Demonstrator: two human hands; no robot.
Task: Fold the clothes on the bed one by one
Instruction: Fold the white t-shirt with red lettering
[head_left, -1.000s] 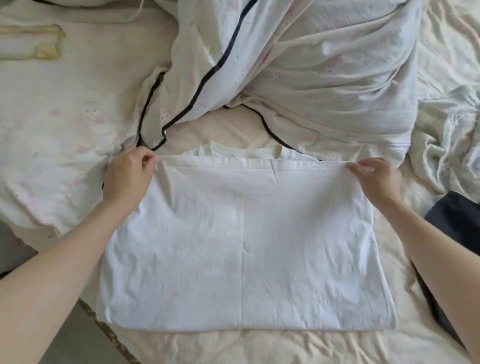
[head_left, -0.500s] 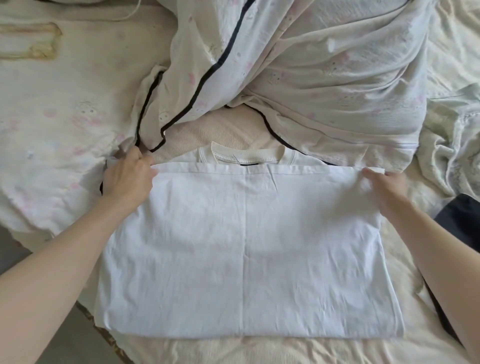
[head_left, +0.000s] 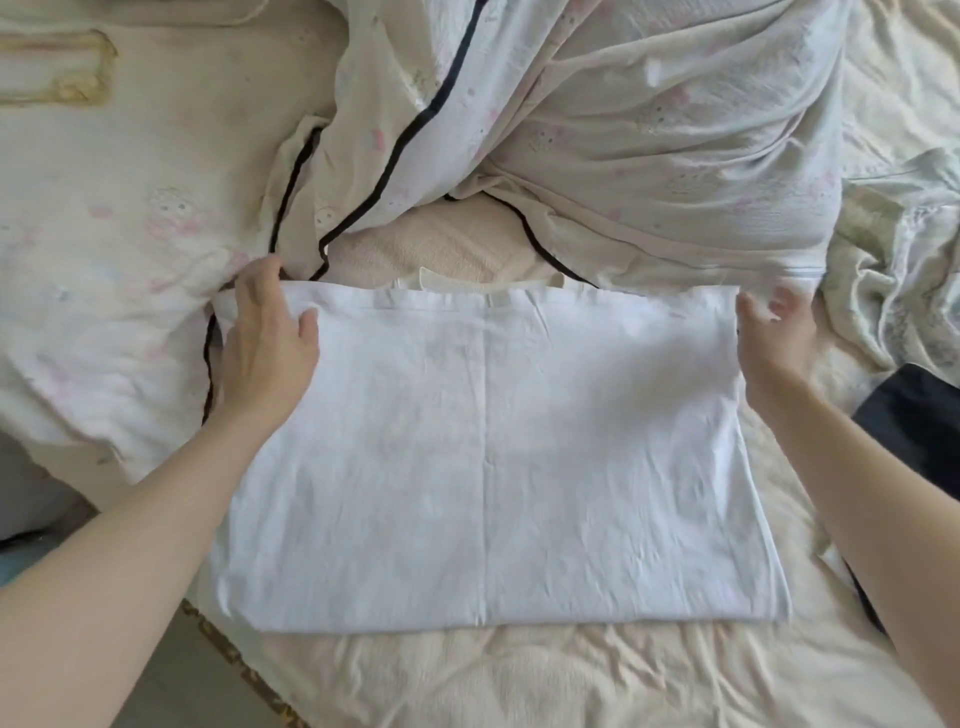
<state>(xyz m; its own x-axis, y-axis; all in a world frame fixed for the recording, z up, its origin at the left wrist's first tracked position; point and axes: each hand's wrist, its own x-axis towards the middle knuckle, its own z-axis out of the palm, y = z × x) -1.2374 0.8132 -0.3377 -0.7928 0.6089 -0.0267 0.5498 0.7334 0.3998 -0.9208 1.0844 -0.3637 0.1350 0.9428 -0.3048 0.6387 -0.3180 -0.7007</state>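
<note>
Fingers (head_left: 296, 325) of left hand (head_left: 267, 338) spread flat on folded white T-shirt (head_left: 488, 457), far left corner; right hand (head_left: 774, 338) blurred, grip unclear, at far right corner. Shirt flat on bed (head_left: 519, 680).

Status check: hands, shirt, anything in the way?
Left hand flat on shirt's far-left corner; right hand open at far-right edge. Shirt folded in half, flat. Quilt bunched just behind; no obstruction.

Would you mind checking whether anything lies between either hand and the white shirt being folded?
Nothing visible does. The left hand rests flat on the white shirt at its far left corner, and the right hand is at its far right edge, though blur hides whether it touches.
</note>
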